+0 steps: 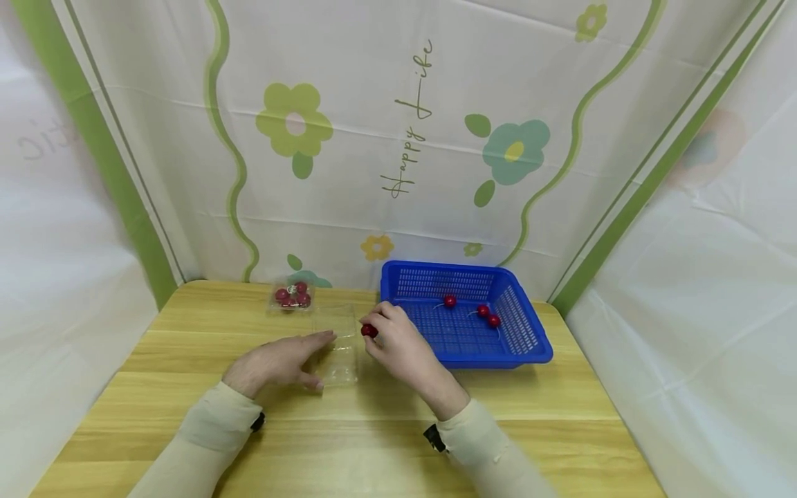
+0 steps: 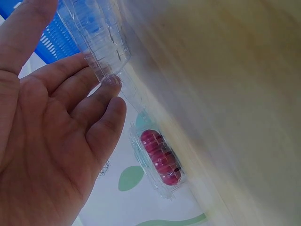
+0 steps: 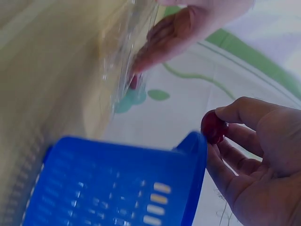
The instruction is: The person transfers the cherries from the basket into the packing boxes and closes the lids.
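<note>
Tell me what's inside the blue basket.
Three red cherries show inside the blue basket. The right hand hides its near left corner, so anything there cannot be seen.

Left hand (image 1: 277,361) outstretched; right hand (image 1: 401,349) pinching.

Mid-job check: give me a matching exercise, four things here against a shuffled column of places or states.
1. Blue basket
2. Filled box
3. Empty clear box
4. Held cherry

A. At the left hand
B. Table's back edge, left side
C. Pinched by the right hand
D. Three cherries visible inside

Pairs: 1-D, 2-B, 3-A, 4-C
</note>
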Tool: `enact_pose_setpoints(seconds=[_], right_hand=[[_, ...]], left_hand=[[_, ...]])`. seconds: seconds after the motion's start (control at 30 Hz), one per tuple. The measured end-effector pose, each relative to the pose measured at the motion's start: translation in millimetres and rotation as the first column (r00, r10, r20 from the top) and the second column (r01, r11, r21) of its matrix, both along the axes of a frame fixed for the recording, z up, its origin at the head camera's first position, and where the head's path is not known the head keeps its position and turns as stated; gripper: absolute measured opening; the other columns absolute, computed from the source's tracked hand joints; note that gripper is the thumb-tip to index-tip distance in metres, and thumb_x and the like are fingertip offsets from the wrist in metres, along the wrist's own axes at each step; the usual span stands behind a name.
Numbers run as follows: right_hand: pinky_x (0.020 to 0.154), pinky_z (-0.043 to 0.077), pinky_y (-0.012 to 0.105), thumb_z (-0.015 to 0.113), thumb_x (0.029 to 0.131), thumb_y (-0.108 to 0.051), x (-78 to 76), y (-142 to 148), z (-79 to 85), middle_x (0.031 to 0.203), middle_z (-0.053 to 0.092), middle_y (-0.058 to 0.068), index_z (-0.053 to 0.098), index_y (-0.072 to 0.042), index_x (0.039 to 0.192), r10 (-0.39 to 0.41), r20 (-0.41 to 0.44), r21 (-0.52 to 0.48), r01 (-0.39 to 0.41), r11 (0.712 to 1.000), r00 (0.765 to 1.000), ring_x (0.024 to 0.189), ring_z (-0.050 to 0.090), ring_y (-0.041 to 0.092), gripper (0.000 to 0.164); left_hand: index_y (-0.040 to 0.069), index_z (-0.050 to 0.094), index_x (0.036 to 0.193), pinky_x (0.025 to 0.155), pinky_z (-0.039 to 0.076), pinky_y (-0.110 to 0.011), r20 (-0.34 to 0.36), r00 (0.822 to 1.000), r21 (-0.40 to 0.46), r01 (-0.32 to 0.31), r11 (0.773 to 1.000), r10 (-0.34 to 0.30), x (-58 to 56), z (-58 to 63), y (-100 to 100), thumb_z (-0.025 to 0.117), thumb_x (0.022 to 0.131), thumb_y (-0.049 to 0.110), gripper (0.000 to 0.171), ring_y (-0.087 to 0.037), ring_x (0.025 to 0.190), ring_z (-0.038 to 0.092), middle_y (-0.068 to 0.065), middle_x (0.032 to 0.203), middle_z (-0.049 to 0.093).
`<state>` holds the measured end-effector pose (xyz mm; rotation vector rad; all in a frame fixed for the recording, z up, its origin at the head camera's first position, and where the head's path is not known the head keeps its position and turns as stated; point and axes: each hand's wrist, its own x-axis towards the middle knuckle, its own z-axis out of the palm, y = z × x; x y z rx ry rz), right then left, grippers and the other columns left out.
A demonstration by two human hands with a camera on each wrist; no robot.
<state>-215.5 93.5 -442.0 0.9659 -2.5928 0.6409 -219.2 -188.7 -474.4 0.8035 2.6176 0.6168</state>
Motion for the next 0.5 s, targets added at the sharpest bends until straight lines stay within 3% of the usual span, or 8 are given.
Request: enact_pose_setpoints(seconds=[0.5], right_hand=[[0.104, 0.069, 0.031, 0.084, 0.108, -0.007, 18.8, -28, -15.1, 0.127, 0.079, 0.007, 0.085, -0.007, 0.128, 0.064, -0.022, 0.11, -0.061, 0.992, 0.998, 0.118, 0.074, 0.025, 0.02]], left_hand=[[-0.005, 0.044, 0.177, 0.135, 0.049, -0.069, -0.001, 1.0, -0.002, -0.005, 1.0, 0.005, 1.7, 1.0, -1, 0.097, 0.099, 0.032, 0.101, -0.051, 0.166, 0.055, -0.026, 0.18, 0.054]])
